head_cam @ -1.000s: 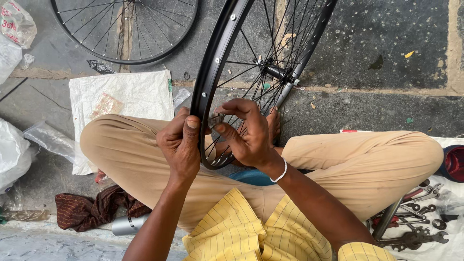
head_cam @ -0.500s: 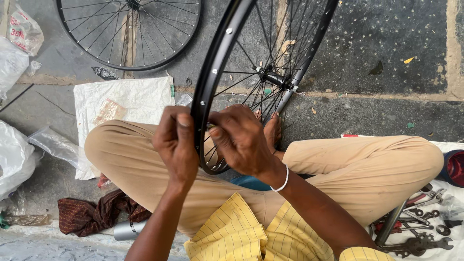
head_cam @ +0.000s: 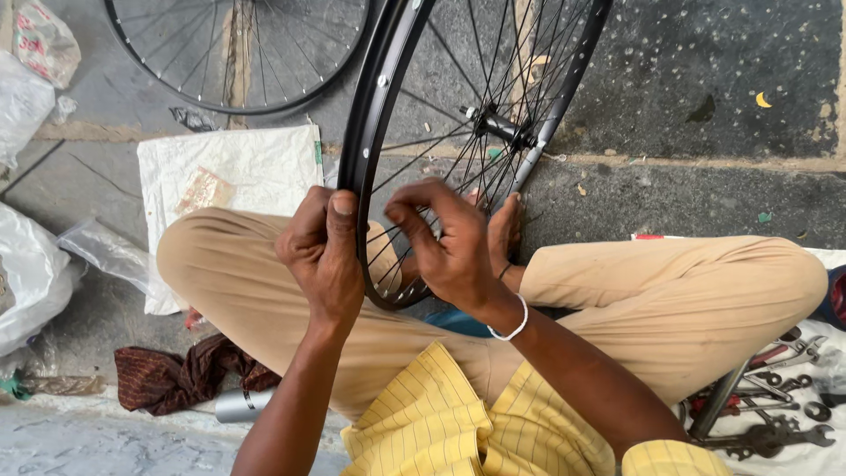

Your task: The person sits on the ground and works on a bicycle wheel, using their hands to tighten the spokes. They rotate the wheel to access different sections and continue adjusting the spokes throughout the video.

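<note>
Bicycle wheel (head_cam: pixel 379 115), black-rimmed with thin steel spokes, stands upright between the knees of a person seated cross-legged on stone paving. Compared with a second ago, the left hand (head_cam: pixel 324 256) stays clamped over the rim's outer edge, thumb on top, while the right hand (head_cam: pixel 449 242) has shifted slightly among the spokes, fingers pinched closed on something too small to identify. The rim looks smooth and glossy; the hub (head_cam: pixel 498 125) is metallic. A second wheel (head_cam: pixel 238 53) lies flat behind. White woven sack (head_cam: pixel 229 167), dark rag (head_cam: pixel 176 379) and steel spanners (head_cam: pixel 775 405) surround the sitter.
</note>
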